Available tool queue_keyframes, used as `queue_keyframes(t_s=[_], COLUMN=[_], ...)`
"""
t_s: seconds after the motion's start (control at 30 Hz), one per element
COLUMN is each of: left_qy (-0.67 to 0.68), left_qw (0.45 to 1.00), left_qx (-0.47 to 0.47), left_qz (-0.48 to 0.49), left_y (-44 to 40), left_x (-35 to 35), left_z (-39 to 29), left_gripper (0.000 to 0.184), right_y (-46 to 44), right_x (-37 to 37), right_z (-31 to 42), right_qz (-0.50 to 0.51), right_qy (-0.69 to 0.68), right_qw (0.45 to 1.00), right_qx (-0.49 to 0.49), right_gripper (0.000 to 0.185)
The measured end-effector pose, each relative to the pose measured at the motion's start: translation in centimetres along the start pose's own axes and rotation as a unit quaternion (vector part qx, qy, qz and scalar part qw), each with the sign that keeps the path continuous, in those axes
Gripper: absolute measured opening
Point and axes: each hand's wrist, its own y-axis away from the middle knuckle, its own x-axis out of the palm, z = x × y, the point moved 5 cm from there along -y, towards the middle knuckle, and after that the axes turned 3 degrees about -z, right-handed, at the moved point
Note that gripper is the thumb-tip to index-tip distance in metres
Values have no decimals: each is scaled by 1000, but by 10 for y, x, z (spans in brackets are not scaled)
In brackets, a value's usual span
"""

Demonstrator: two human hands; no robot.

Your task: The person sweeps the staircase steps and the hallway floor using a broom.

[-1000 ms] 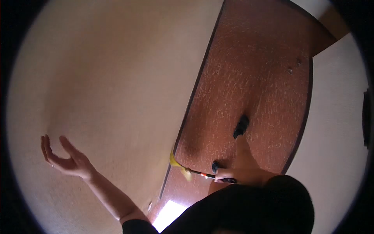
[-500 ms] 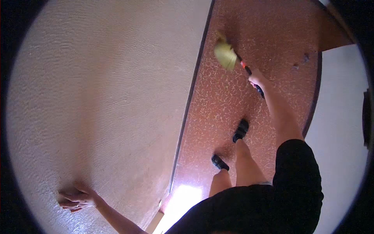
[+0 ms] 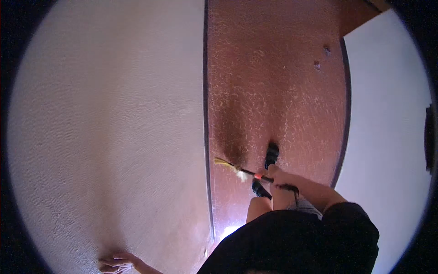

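Note:
My right hand (image 3: 275, 175) is wrapped round the black handle of a short hand broom (image 3: 258, 176), which has a red band and yellowish bristles. The bristle end is blurred and points left, low near my feet and toward the wall base. My left hand (image 3: 117, 263) is at the lower left against the textured wall (image 3: 127, 137), fingers extended and holding nothing. Part of it is cut off by the dark rim of the view.
Under my black shoes (image 3: 272, 155) lies a reddish-brown patterned floor (image 3: 283, 100). Dark baseboards run along both sides. Two small clumps of debris (image 3: 317, 65) lie ahead to the right, near a white wall (image 3: 383, 118). Brown furniture or a door edge (image 3: 362, 18) stands at the top right.
My right hand has swung the hand broom back from ahead of me to near my shoes. My left hand is lower in view, still at the wall. The view has turned slightly.

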Motion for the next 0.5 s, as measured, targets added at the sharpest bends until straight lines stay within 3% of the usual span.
queue_keyframes(t_s=[0.03, 0.17, 0.27, 0.3, 0.37, 0.43, 0.5], left_qy=[9, 19, -11, -11, -20, -14, -23], left_qw=[996, 996, 999, 1000, 999, 998, 996], left_qx=[-79, -84, -35, -29, -38, -60, -88], left_qz=[-28, 38, 0, 0, -29, -21, 11], left_y=[-4, -13, -2, -1, 3, 7, -20], left_x=[-4, -16, -12, -15, -20, -30, -48], left_z=[-3, -18, -9, -8, -9, -8, -14], left_gripper=[53, 55, 54, 54, 53, 53, 55], right_y=[0, -6, -17, -25, 19, 43, 94], right_x=[-10, -149, -277, -312, -369, -367, -328], right_z=[-4, -113, -160, -162, -60, -47, -55], right_qz=[3, -74, -203, -258, -389, -271, -450], right_qy=[-10, -10, 52, 55, -53, -131, -91], right_qw=[1000, 980, 938, 923, 893, 897, 863], right_qx=[26, 182, 277, 280, 220, 325, 210], right_gripper=[35, 28, 24, 23, 24, 25, 26])
